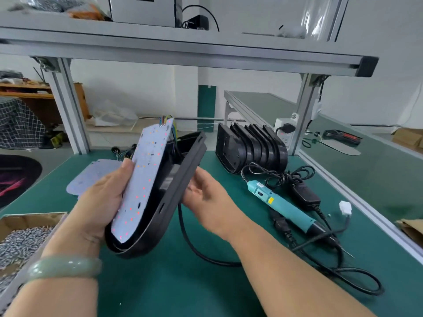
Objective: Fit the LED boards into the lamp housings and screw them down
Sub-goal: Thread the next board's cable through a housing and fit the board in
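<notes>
A white LED board (146,179) dotted with small red and yellow LEDs stands tilted over a black lamp housing (169,202), both raised above the green mat. My left hand (103,197) holds the board's left edge, thumb on its face, and its lower end sits inside the housing. My right hand (203,193) holds the housing's right rim from behind, fingers curled under it. Coloured wires (170,124) run from the board's top end into the housing. Another LED board (91,177) lies flat on the mat behind my left hand.
A row of black housings (251,149) stands on edge at the back right. A teal electric screwdriver (286,207) lies to the right among black cables (320,264). A cardboard box of screws (20,239) sits at the left edge. An aluminium shelf frame (183,53) spans overhead.
</notes>
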Demonstrator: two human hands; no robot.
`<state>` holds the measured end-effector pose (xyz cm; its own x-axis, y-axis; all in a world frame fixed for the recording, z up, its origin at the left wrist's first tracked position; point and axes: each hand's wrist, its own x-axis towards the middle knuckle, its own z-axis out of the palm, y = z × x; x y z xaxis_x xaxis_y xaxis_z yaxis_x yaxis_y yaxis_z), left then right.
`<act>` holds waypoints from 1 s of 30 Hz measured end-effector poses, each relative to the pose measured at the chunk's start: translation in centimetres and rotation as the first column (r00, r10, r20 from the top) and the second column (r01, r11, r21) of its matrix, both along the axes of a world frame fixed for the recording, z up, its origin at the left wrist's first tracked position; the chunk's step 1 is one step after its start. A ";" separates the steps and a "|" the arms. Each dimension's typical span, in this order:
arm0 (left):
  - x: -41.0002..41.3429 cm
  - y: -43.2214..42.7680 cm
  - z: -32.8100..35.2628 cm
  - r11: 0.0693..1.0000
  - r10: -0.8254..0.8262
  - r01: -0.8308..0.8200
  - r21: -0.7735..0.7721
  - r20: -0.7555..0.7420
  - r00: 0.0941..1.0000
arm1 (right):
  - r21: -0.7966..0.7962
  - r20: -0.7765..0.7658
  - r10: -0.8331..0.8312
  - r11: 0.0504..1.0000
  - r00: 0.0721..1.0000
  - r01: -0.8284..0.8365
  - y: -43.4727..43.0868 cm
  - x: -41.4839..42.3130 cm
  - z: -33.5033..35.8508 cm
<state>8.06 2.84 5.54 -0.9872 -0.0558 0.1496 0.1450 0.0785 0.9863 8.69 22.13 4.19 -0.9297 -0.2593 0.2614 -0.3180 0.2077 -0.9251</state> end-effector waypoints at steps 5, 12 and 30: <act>0.0 0.4 -0.3 0.988 -0.025 0.012 0.152 0.081 0.996 | 0.614 -0.112 -0.115 0.773 0.987 0.159 3.4 2.6 0.5; 0.0 -0.3 -0.9 0.972 0.044 -0.064 0.225 0.091 0.995 | 0.855 0.147 -0.002 0.503 0.989 -0.126 8.3 6.3 -0.4; 0.8 2.6 0.0 0.991 -0.027 0.009 0.137 0.130 0.991 | 0.432 -0.280 -0.681 0.540 0.677 0.722 13.6 6.1 2.3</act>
